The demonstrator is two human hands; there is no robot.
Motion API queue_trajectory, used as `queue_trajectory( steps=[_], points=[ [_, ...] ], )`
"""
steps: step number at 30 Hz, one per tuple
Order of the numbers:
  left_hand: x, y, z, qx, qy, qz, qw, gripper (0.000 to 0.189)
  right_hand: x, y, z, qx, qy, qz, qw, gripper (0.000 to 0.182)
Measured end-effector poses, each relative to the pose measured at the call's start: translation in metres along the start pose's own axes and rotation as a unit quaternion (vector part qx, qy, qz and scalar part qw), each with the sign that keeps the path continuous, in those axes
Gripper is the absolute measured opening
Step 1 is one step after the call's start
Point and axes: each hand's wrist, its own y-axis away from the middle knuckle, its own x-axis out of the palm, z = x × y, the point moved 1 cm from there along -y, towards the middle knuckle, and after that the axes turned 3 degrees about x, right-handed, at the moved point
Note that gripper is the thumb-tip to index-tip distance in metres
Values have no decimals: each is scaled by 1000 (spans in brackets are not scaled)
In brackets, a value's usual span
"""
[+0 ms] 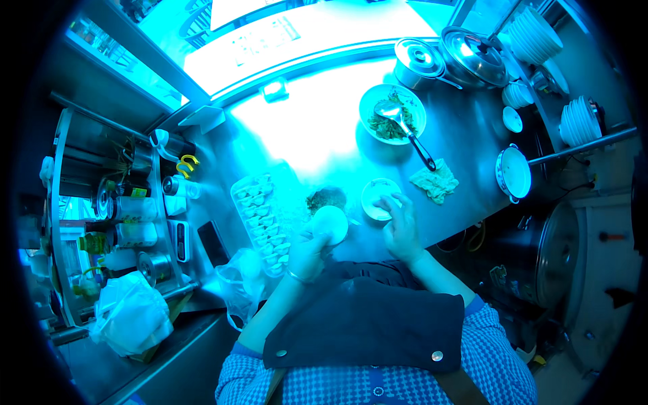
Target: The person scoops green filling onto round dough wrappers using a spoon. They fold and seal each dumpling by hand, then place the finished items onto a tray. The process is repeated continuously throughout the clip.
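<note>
A round, pale dumpling wrapper (330,224) lies in my left hand (309,253), close above the steel worktop. My right hand (402,230) reaches over the rim of a small white bowl (373,188), its fingertips at or in the bowl; whether they pinch anything is not visible. Just beyond the wrapper is a mound of dark chopped filling (326,198), partly hidden. To the left, a long tray (242,205) holds rows of folded dumplings (263,217). Farther up, a large bowl (365,109) contains chopped greens (390,126) and a slotted metal spoon (391,109) with a black handle.
A crumpled cloth (436,182) lies right of the small bowl. Lidded metal pots (417,63) stand at the back right, near stacked plates (579,121). A phone (212,243), a kitchen scale (179,240) and a plastic bag (243,283) are on the left.
</note>
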Motion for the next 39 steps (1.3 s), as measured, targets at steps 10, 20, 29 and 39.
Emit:
queue_trajectory(
  steps=[10,20,29,39],
  points=[
    [20,13,-10,17,-26,47,998,35,-9,-20,72,-128,-24,8,992,39],
    [15,17,-10,26,28,42,998,36,-16,-7,70,-125,-32,15,991,42],
    [25,20,-19,18,-16,115,993,38,-10,-17,83,-208,-58,42,976,41],
    [-28,13,-7,21,124,-75,989,42,3,-7,42,-49,-114,48,991,42]
  ],
)
